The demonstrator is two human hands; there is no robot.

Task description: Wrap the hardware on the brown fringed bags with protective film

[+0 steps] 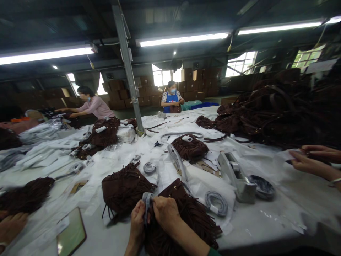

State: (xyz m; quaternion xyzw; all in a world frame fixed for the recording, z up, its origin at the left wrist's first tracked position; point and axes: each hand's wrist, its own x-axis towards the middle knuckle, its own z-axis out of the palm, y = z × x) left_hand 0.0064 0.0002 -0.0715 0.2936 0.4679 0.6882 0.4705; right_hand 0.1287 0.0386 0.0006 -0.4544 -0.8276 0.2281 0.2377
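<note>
Broadly, a white-covered tabletop (247,222) fills the lower view, strewn with thin wrapping. At its far right rises a pile of dark brown bags (279,110), while a metal post (130,71) stands beyond the middle. Past the tabletop, a co-worker in a blue apron (170,101) holds something brown, and another in a pink top (97,107) leans with arms outstretched at the left. Nearest the wearer lies a fringed brown bag (186,209), with a second fringed bag (124,188) just beside it on the left and a third bag (190,147) farther back. A grey tape dispenser (238,179) sits to the right; a phone (71,233) lies at lower left. The wearer's hands meet at the near bag's upper left: the left hand (137,217) pinches a grey wrapped strip (147,201) upright between thumb and fingers, and the right hand (167,213) grips its right edge with bent fingers, the tips partly hidden. A dark coil (262,187) rests beside the dispenser, a grey coil (217,203) right of the near bag, and a smaller coil (149,168) behind the hands.
</note>
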